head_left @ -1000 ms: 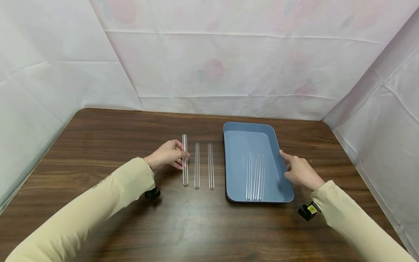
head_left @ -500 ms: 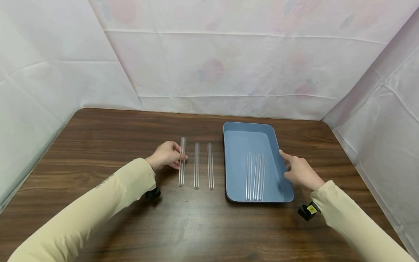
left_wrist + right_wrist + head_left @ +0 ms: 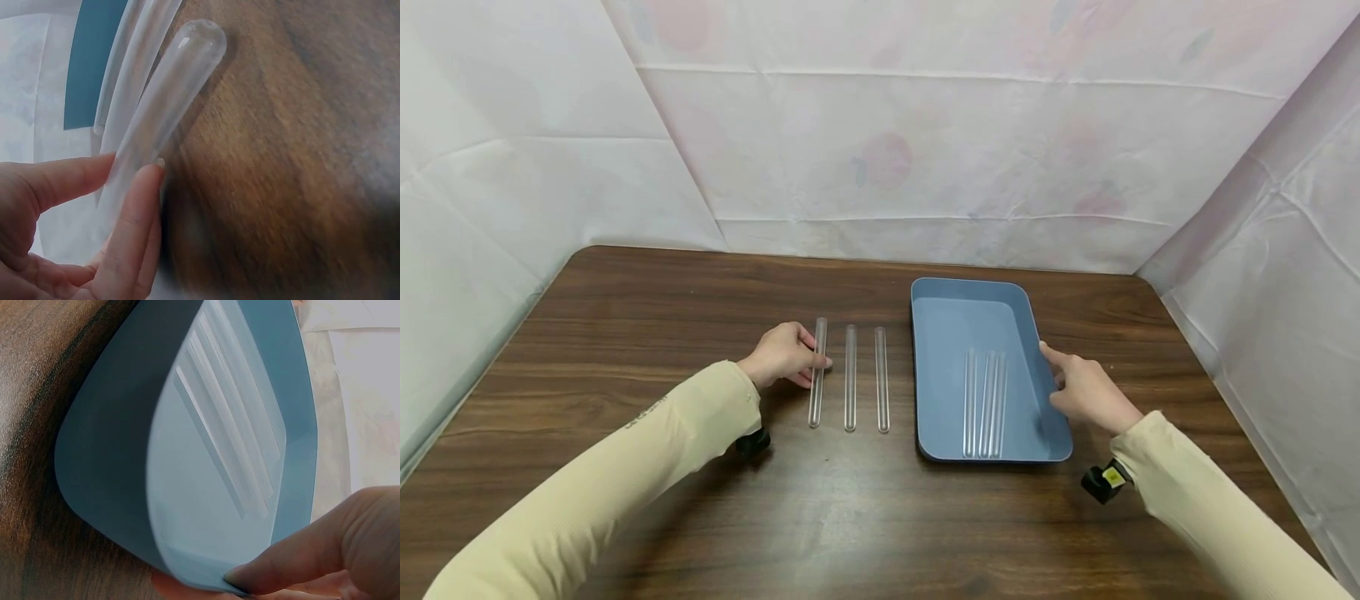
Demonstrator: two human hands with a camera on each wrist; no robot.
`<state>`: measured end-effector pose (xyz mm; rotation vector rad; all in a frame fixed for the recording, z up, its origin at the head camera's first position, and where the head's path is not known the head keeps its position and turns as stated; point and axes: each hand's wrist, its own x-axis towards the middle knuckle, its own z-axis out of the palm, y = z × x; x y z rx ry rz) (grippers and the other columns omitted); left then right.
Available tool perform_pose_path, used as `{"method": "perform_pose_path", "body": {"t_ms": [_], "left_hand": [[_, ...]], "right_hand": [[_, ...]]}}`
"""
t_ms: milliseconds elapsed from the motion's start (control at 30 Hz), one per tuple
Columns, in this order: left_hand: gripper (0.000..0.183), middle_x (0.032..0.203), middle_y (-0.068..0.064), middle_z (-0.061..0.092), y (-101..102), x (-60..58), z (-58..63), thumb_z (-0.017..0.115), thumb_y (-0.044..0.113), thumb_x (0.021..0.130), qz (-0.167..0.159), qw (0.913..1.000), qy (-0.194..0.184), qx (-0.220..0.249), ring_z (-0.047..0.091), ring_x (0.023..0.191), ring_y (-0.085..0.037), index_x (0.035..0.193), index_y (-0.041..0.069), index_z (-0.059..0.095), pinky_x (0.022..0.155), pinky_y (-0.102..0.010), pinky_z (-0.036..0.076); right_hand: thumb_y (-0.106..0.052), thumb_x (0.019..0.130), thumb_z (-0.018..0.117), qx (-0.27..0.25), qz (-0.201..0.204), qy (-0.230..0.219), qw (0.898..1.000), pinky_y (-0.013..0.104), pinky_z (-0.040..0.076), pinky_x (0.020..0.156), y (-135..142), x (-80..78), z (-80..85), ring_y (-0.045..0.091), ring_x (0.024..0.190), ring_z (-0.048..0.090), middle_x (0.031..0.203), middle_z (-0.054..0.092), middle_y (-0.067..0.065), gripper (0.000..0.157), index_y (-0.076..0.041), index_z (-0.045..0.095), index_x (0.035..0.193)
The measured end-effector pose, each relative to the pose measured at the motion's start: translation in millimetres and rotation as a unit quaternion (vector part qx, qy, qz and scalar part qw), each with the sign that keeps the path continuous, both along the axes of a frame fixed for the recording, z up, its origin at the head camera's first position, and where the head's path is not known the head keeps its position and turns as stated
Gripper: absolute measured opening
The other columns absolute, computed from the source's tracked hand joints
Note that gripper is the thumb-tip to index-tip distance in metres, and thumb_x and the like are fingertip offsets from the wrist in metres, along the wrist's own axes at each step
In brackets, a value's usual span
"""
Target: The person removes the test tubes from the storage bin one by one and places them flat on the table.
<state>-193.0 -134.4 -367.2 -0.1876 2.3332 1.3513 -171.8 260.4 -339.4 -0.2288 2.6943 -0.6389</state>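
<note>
My left hand (image 3: 781,355) pinches a clear glass test tube (image 3: 816,402) between thumb and fingers, the leftmost of three in a loose row. Its rounded end (image 3: 199,47) points toward the near side of the table. The middle tube (image 3: 851,387) and the right tube (image 3: 882,387) lie on the wood, apart from each other. On the right, a blue tray (image 3: 943,358) holds three more test tubes (image 3: 990,408), side by side near its front. With the thumb inside, my right hand (image 3: 1092,393) grips the tray's right rim (image 3: 164,419).
The dark wooden table (image 3: 835,517) has rounded far corners. White cloth with faint pink prints (image 3: 955,167) hangs behind it and along both sides. A black wrist camera (image 3: 1102,483) sits below the right sleeve.
My left hand has shifted the pinched test tube slightly left and nearer to me, and the tube leans a little more. In the last half second it barely moves. The right hand and tray stay put.
</note>
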Motion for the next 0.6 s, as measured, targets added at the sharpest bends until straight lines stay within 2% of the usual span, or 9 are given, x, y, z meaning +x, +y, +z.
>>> {"method": "perform_pose_path", "body": {"t_ms": [233,467,600], "left_hand": [[0.032,0.082,-0.014,0.061,3.5,1.3,3.4,0.071,0.003,0.084,0.003,0.9997,-0.004,-0.023,0.064,0.052,-0.013,0.103,-0.004,0.047,0.059,-0.031,0.061],[0.033,0.081,-0.015,0.06,5.8,1.1,3.1,0.071,0.002,0.083,0.003,0.9996,-0.006,-0.027,0.064,0.051,-0.013,0.102,-0.004,0.045,0.06,-0.031,0.061],[0.033,0.081,-0.015,0.06,6.2,1.7,3.4,0.071,0.002,0.084,0.005,0.9996,-0.007,-0.027,0.063,0.051,-0.014,0.103,-0.004,0.044,0.06,-0.032,0.061]], "right_hand": [[0.01,0.072,0.049,0.004,0.001,0.001,1.0,0.028,0.044,0.046,-0.5,-1.1,-0.5,0.016,0.058,0.052,0.101,0.064,0.033,0.079,0.009,0.022,0.147],[0.01,0.072,0.048,0.002,0.003,0.002,1.0,0.027,0.042,0.045,0.0,-0.9,-0.3,0.015,0.051,0.048,0.094,0.065,0.027,0.079,0.009,0.022,0.147],[0.01,0.072,0.048,0.0,0.002,0.001,1.0,0.027,0.043,0.046,0.8,0.0,-0.5,0.015,0.053,0.049,0.093,0.066,0.027,0.079,0.009,0.022,0.147]]}}
